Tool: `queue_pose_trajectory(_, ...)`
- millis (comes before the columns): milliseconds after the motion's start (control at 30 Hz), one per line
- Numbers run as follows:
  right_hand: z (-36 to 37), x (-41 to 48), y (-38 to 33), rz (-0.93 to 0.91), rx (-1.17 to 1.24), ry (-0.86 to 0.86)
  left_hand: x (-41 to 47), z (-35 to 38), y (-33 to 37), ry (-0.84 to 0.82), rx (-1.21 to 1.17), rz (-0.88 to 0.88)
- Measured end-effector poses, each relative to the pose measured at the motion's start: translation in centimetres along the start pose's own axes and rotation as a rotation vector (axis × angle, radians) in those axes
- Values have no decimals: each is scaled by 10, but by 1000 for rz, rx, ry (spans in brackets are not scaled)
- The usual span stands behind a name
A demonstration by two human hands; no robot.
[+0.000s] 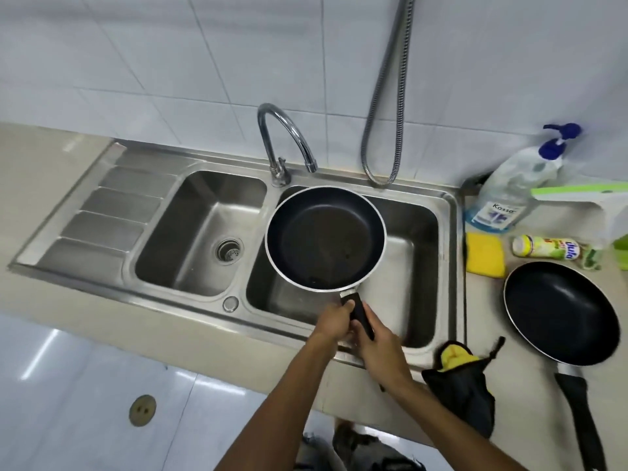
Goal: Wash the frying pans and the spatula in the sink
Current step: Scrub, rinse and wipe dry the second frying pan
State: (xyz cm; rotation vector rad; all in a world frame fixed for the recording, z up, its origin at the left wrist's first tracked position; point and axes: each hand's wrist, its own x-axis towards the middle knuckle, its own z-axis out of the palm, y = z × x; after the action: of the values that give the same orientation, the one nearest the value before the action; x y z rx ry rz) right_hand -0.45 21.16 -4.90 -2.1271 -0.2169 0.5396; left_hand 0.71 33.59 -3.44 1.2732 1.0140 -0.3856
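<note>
Left hand (334, 322) and right hand (382, 348) fingers clasp the frying pan (324, 237) handle (358, 312) over the sink (424, 232).

Pump bottle (506, 195) label: "Kosso". Lying bottle (550, 248): "Jula" (blurred, uncertain).

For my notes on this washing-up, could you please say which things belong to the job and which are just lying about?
Job: held frying pan, gripped by left hand and right hand; second frying pan; sink; tap; yellow sponge; pump bottle.
Lying about: black-and-yellow cloth; metal hose; green-and-white item.
</note>
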Motion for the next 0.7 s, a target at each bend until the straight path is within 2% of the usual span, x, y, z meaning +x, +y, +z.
queue_pose_trajectory(333,36,37,5,92,-34,9,44,-25,25,-89,118,-94)
queue_pose_trajectory(700,56,58,5,87,-18,45,74,-48,43,-178,230,-124)
